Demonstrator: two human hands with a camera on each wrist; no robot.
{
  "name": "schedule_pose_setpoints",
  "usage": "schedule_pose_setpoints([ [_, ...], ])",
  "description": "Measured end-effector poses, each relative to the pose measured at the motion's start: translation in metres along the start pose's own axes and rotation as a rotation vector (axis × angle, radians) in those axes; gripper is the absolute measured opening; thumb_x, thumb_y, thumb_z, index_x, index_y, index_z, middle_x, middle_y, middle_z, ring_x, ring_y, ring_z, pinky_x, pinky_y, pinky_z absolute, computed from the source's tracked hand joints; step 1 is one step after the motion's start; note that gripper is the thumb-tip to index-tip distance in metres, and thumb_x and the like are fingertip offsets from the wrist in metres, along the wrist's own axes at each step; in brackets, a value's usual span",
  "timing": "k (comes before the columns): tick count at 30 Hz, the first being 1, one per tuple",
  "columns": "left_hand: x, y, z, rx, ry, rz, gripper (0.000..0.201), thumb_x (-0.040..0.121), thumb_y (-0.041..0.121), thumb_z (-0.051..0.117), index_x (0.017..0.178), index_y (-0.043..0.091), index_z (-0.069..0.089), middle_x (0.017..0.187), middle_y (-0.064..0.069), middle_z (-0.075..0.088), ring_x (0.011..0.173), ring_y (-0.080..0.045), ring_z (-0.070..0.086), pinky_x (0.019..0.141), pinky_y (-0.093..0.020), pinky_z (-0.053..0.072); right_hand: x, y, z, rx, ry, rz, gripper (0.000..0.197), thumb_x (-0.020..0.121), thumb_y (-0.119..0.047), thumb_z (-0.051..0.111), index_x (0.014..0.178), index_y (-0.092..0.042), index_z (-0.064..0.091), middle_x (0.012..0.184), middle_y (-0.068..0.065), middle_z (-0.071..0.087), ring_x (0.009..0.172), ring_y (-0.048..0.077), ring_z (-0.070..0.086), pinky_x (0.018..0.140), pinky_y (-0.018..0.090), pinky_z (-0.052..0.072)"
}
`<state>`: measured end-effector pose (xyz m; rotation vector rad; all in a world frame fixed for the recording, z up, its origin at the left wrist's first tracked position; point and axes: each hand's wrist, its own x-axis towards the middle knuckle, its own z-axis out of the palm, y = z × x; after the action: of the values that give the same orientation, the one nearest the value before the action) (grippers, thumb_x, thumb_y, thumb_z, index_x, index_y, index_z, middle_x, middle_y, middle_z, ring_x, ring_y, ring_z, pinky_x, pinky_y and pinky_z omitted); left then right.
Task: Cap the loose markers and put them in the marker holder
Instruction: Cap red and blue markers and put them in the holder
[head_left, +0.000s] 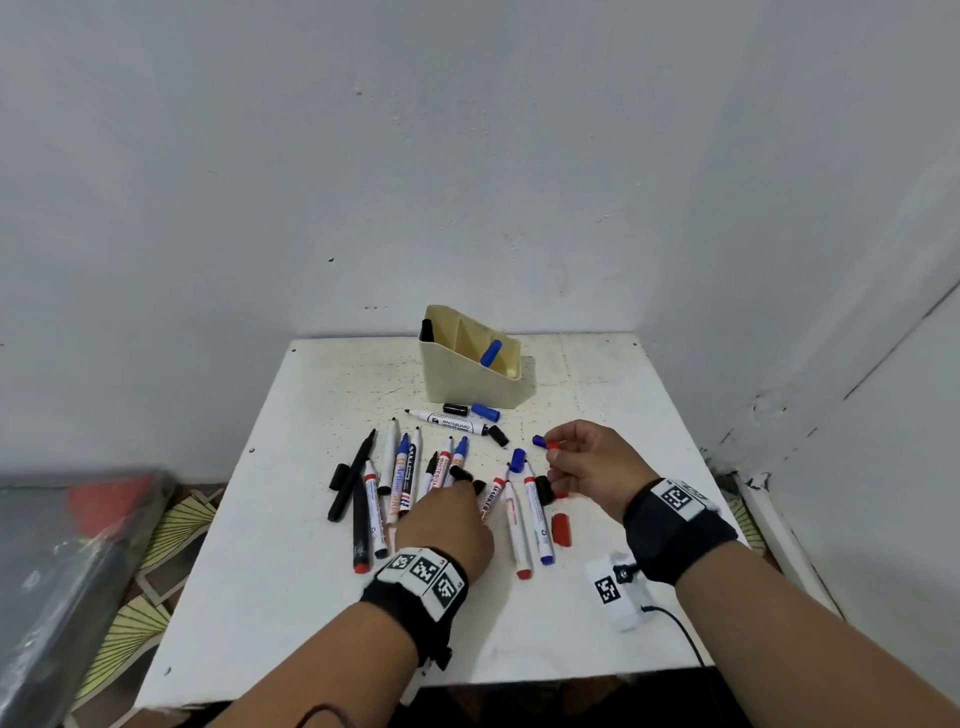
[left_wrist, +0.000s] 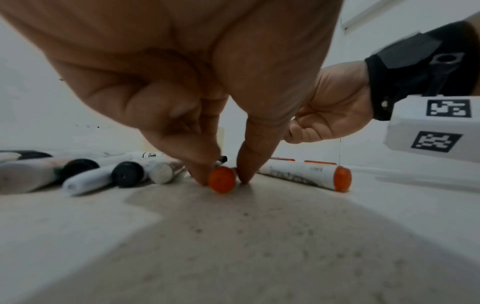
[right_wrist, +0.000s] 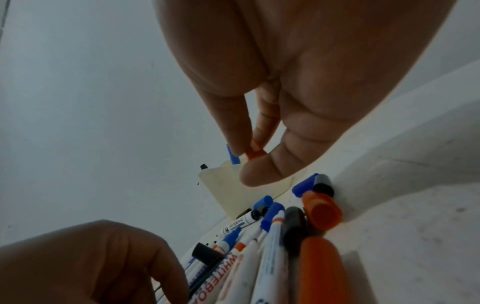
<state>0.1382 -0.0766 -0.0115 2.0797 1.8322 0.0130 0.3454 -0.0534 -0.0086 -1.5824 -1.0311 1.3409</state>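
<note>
- The left hand (left_wrist: 182, 72) reaches down into the row of loose markers (head_left: 400, 483) at the table's (head_left: 260, 597) middle; thumb and forefinger pinch a red-ended marker (left_wrist: 222, 179) lying flat on the tabletop.
- The right hand (head_left: 592, 467) hovers right of the row, fingertips narrowly pinching a blue cap (head_left: 539, 441) and a red cap (head_left: 554, 445).
- The marker holder (head_left: 467, 379) stands near the table's far edge, holding a blue-capped marker (head_left: 491, 353).

cream marker holder (head_left: 470, 371), white speckled table (head_left: 291, 545), markers with red, blue and black ends, loose red cap (head_left: 561, 529), black wrist straps with black-and-white checker tags (head_left: 426, 571), yellow fan-pattern floor (head_left: 124, 623)
</note>
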Motion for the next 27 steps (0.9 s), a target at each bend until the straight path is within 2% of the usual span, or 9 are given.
schedule_pose_setpoints([
  [2,0.000,0.003,-0.002,0.006,-0.022,-0.010,0.022,0.093,0.022,0.052,0.111,0.017,0.061,0.111,-0.005,0.068,0.101,-0.025,0.067,0.071,-0.030,0.046,-0.002,0.003,-0.004,0.066,0.002,0.030,0.018,0.096,0.006,0.061,0.113,-0.001,0.063,0.086,0.016,0.063,0.072,0.024,0.066,0.067,0.034,0.061],
  [4,0.000,0.004,-0.003,-0.007,-0.040,-0.016,0.015,0.093,0.022,0.052,0.103,0.017,0.062,0.107,-0.005,0.068,0.091,-0.025,0.064,0.070,-0.030,0.045,-0.004,0.005,-0.009,0.108,0.014,0.046,0.020,0.096,0.005,0.062,0.115,0.000,0.063,0.089,0.016,0.065,0.074,0.026,0.068,0.067,0.035,0.062],
  [8,-0.007,-0.003,-0.005,-0.060,-0.012,-0.037,0.011,0.092,0.031,0.051,0.090,0.022,0.055,0.090,0.000,0.058,0.082,-0.022,0.054,0.071,-0.031,0.044,-0.003,0.009,-0.027,0.110,0.141,0.051,0.021,0.095,-0.002,0.065,0.115,-0.004,0.067,0.090,0.013,0.068,0.075,0.024,0.062,0.061,0.034,0.051],
  [11,-0.017,-0.011,-0.009,-0.123,0.022,-0.016,0.018,0.090,0.037,0.052,0.096,0.023,0.062,0.093,0.002,0.065,0.087,-0.021,0.061,0.075,-0.032,0.051,-0.007,0.013,-0.034,0.198,0.163,0.057,0.024,0.095,0.000,0.065,0.119,0.001,0.065,0.090,0.016,0.069,0.076,0.026,0.062,0.064,0.034,0.053],
  [14,-0.029,-0.021,-0.019,-0.261,0.084,0.009,0.015,0.087,0.041,0.056,0.093,0.029,0.062,0.087,0.009,0.067,0.084,-0.015,0.062,0.075,-0.031,0.052,-0.021,0.008,-0.030,0.342,0.065,0.030,0.025,0.096,0.004,0.062,0.121,0.005,0.062,0.095,0.020,0.070,0.081,0.030,0.067,0.077,0.039,0.061],
  [17,-0.045,-0.028,-0.032,-0.415,0.142,0.069,0.013,0.087,0.038,0.062,0.084,0.025,0.061,0.076,0.007,0.066,0.074,-0.012,0.061,0.071,-0.031,0.053,-0.040,-0.009,-0.022,0.489,-0.065,-0.020,0.024,0.096,0.007,0.060,0.119,0.004,0.062,0.100,0.022,0.071,0.089,0.035,0.070,0.086,0.043,0.062],
  [21,-0.071,-0.035,-0.055,-0.605,0.178,0.153,0.012,0.092,0.031,0.066,0.082,0.025,0.064,0.068,0.004,0.068,0.060,-0.013,0.060,0.062,-0.033,0.051,-0.066,-0.042,-0.009,0.601,-0.145,-0.110,0.023,0.092,0.004,0.061,0.115,0.000,0.064,0.100,0.021,0.071,0.088,0.035,0.072,0.080,0.040,0.063],
  [23,-0.085,-0.037,-0.066,-0.645,0.197,0.206,0.009,0.094,0.028,0.066,0.086,0.025,0.066,0.065,0.007,0.064,0.055,-0.007,0.053,0.057,-0.025,0.046,-0.078,-0.059,-0.005,0.629,-0.170,-0.158,0.026,0.088,-0.001,0.065,0.113,-0.002,0.065,0.101,0.021,0.072,0.088,0.033,0.071,0.080,0.040,0.063],
  [27,-0.111,-0.041,-0.087,-0.656,0.263,0.316,0.009,0.098,0.029,0.062,0.091,0.027,0.067,0.070,0.008,0.065,0.059,-0.009,0.053,0.057,-0.021,0.042,-0.099,-0.087,0.004,0.645,-0.187,-0.258,0.025,0.087,-0.006,0.065,0.111,-0.002,0.068,0.104,0.022,0.072,0.083,0.028,0.071,0.074,0.036,0.062],
])
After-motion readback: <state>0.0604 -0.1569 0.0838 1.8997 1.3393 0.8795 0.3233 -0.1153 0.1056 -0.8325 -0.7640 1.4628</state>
